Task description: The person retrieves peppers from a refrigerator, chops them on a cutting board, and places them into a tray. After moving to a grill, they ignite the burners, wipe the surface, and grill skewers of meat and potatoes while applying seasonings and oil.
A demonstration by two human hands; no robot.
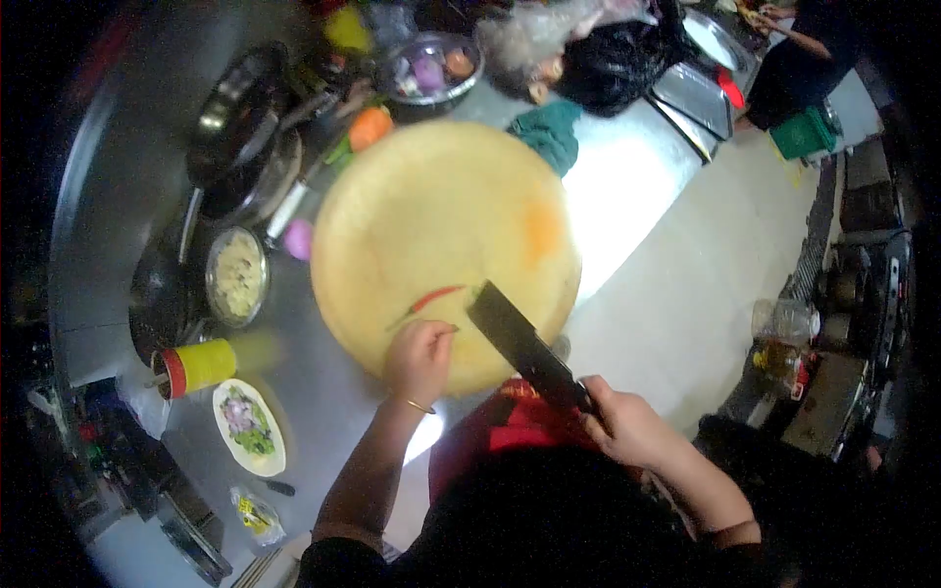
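Note:
My right hand (pixel 627 421) is wrapped around the handle of a cleaver (pixel 524 343). Its dark, broad blade slants up and left over the round cutting board (pixel 421 186). Near the board's front edge, my left hand (pixel 421 355) is closed in a pinch; a small dark bit shows at the fingertips, too small to name. Just beyond those fingers lies a red chili pepper (pixel 438 295), its green stem end pointing toward the hand. A little green scrap shows by the blade's far corner. An orange stain marks the board's right side.
Left of the board stand a bowl of pale chopped food (pixel 237 276), an oval plate of chopped vegetables (pixel 249 428), a yellow container (pixel 206 367) and dark pans (pixel 235 118). Behind are a metal bowl (pixel 429 69) and a green cloth (pixel 546 135). Another person (pixel 804 59) works at the far right.

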